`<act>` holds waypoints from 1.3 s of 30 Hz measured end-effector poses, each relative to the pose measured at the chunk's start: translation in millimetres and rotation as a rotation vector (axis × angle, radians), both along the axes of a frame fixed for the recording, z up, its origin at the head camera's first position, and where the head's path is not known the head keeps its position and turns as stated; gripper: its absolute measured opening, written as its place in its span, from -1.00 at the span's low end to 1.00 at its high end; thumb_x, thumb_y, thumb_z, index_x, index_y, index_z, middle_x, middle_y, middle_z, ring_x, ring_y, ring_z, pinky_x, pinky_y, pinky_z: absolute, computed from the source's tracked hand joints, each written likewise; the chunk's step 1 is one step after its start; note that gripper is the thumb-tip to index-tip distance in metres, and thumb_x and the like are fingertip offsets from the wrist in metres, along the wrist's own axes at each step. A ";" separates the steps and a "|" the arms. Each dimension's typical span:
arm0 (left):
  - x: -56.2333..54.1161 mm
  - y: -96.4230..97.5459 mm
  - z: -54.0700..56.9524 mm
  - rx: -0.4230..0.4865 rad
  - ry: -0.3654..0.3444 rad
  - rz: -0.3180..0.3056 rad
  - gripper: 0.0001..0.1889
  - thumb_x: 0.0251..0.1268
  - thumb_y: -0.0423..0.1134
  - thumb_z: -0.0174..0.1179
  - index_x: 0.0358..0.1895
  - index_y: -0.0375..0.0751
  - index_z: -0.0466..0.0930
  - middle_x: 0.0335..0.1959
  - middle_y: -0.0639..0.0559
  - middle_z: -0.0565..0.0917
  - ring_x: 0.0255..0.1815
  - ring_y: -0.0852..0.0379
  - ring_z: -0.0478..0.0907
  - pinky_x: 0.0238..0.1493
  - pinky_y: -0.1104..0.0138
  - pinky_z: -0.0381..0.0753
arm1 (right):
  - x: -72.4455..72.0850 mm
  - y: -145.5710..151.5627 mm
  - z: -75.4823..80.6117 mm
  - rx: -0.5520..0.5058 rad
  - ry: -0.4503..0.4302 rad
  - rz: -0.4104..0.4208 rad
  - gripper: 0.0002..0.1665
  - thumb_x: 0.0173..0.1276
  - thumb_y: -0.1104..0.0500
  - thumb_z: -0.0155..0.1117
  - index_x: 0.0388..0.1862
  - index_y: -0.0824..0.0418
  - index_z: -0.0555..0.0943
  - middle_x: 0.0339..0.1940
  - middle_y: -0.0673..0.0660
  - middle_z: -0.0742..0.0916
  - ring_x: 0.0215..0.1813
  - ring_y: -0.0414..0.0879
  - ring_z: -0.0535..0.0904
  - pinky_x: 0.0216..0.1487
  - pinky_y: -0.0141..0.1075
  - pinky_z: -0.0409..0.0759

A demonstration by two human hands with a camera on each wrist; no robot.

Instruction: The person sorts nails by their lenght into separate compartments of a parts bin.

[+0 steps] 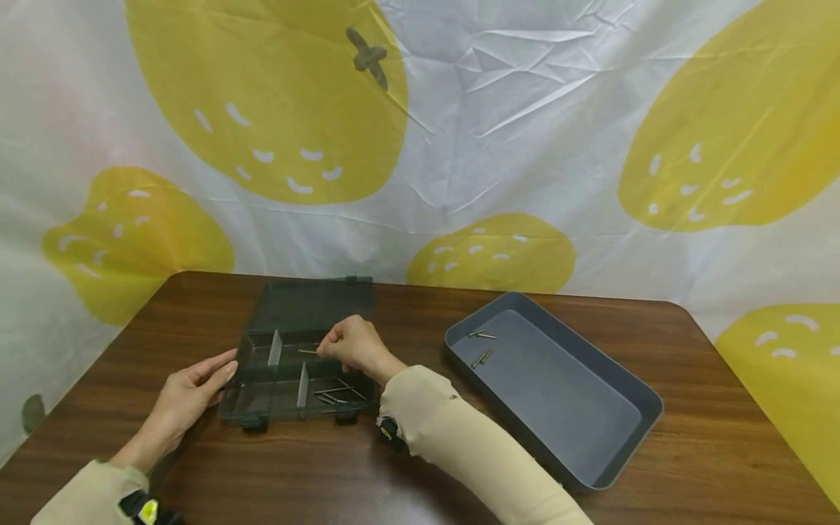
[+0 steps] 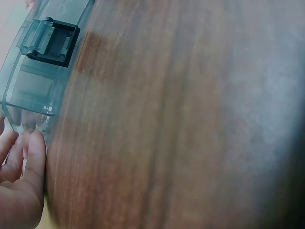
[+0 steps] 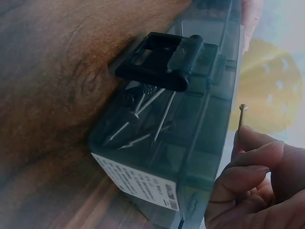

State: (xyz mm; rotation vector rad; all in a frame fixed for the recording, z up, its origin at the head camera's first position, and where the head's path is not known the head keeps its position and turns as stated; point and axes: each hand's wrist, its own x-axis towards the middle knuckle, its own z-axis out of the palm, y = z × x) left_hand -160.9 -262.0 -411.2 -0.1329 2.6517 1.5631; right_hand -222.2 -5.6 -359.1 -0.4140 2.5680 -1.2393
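Note:
A see-through dark organizer box [image 1: 262, 397] lies on the table with its lid [image 1: 311, 306] tipped back. Dividers [image 1: 303, 385] split it into compartments. My right hand [image 1: 354, 343] is over the back right compartment, pinching a thin metal screw [image 3: 242, 114] between thumb and fingertip, its head sticking out. Several loose screws [image 1: 335, 397] lie in the front right compartment. At the box's left side, my left hand [image 1: 190, 390] rests its nearly straight fingertips against the wall; the left wrist view shows those fingers [image 2: 34, 157] at the box corner.
Right of the box stands a grey tray [image 1: 558, 437], set at an angle, with several screws [image 1: 482, 357] near its far left end. Two black latches [image 1: 345, 414] stick out from the box's front. A patterned cloth [image 1: 459, 146] hangs behind the table [image 1: 315, 474].

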 end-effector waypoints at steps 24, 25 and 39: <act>0.6 0.8 -3.0 0.004 0.006 0.008 -0.29 0.35 0.19 -0.02 0.40 -0.22 0.22 0.38 -0.25 0.24 -0.24 0.77 0.32 -0.23 0.55 0.58 | 3.2 0.5 -2.1 0.046 0.047 -0.002 -0.85 0.21 0.20 0.37 -0.53 0.22 0.73 -0.52 0.18 0.75 -0.83 -0.28 0.35 -0.71 -0.46 0.39; 0.8 0.3 -3.0 0.005 0.007 0.005 -0.29 0.35 0.19 -0.02 0.41 -0.22 0.22 0.38 -0.25 0.24 -0.24 0.77 0.32 -0.23 0.55 0.58 | 3.8 0.2 -2.2 0.042 0.045 -0.005 -0.85 0.21 0.20 0.36 -0.52 0.21 0.73 -0.52 0.18 0.75 -0.83 -0.28 0.35 -0.71 -0.46 0.39; 5.5 -5.8 -2.0 0.008 0.017 -0.015 -0.30 0.36 0.16 -0.01 0.39 -0.25 0.23 0.36 -0.27 0.26 -0.24 0.75 0.34 -0.24 0.55 0.58 | 12.3 6.8 -1.8 -0.181 -0.056 -0.066 -0.89 0.26 0.26 0.29 -0.40 0.28 0.71 -0.47 0.20 0.71 -0.78 -0.24 0.30 -0.75 -0.48 0.22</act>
